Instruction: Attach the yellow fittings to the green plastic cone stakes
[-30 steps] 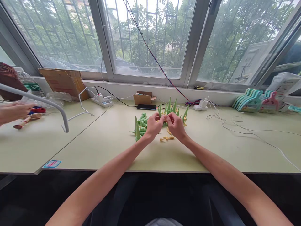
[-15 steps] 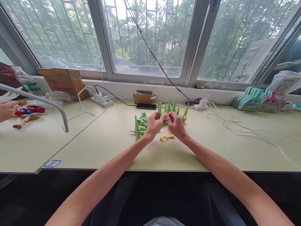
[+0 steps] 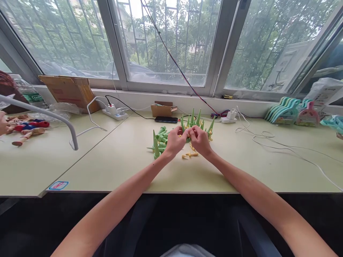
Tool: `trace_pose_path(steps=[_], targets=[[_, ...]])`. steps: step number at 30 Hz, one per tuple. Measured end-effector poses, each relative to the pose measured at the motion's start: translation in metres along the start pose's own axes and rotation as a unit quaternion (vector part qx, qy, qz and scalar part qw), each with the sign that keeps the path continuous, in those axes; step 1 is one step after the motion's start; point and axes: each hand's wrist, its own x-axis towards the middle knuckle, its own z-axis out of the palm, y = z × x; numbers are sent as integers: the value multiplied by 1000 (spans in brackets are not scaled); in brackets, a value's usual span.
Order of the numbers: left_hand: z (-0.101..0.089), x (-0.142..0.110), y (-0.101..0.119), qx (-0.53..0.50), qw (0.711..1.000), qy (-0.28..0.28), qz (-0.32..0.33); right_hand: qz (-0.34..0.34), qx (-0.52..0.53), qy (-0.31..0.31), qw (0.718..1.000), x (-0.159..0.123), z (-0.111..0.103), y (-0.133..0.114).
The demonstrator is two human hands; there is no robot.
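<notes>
My left hand [image 3: 175, 141] and my right hand [image 3: 199, 140] meet above the table, fingertips pinched together. Whatever sits between them is small and mostly covered by the fingers. Just behind the hands, several pointed green plastic cones [image 3: 192, 118] stand upright. To the left of my left hand is a heap of green cone pieces [image 3: 162, 138], some lying down and one or two upright. Small yellow plastic pieces [image 3: 192, 154] lie below the hands, and more yellow bits [image 3: 210, 134] are among the cones by my right hand.
Behind the cones are a black phone [image 3: 166, 120] and an open cardboard box [image 3: 163, 109]. Power strips [image 3: 115, 114] and white cables [image 3: 264, 139] run along the back and right. Clothes hangers [image 3: 284, 112] stand far right. At far left, another person's hand [image 3: 2, 123] is near wooden pieces [image 3: 28, 136].
My two hands keep their pinched pose in nearly the same spot. At far left the other person's hand has drawn back toward the edge. Something teal shows more at far right.
</notes>
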Motion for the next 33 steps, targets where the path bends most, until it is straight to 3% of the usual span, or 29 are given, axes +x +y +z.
trace_pose_path(steps=[33], targets=[[-1, 1, -4, 65, 997, -13, 31, 14, 23, -15, 1000, -1, 0, 0]])
